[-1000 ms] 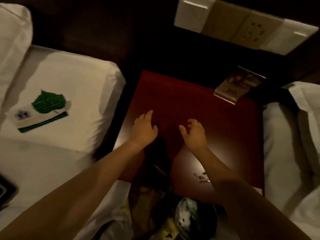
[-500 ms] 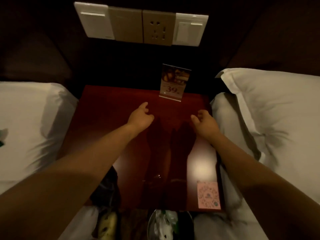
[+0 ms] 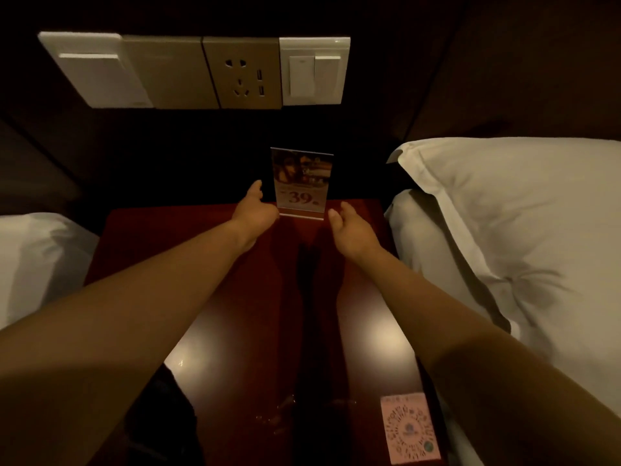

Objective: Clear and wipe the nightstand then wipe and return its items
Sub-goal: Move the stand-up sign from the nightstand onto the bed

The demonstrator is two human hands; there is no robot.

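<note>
dim nightstand (image 3: 235, 324), left hand (image 3: 253, 215) touching acrylic sign (image 3: 301, 183), right hand (image 3: 349, 228) open beside it, neither gripping

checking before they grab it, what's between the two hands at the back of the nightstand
The acrylic sign holder stands upright between the left hand and right hand, seen in the head view.

We see both arms stretched farther across the glossy dark red wooden nightstand (image 3: 215, 331) than half a second ago. The left hand (image 3: 253, 211) now reaches the left edge of the upright clear acrylic sign holder printed "39" (image 3: 301, 183), while the open right hand (image 3: 347, 227) arrives just beside its base.
</note>
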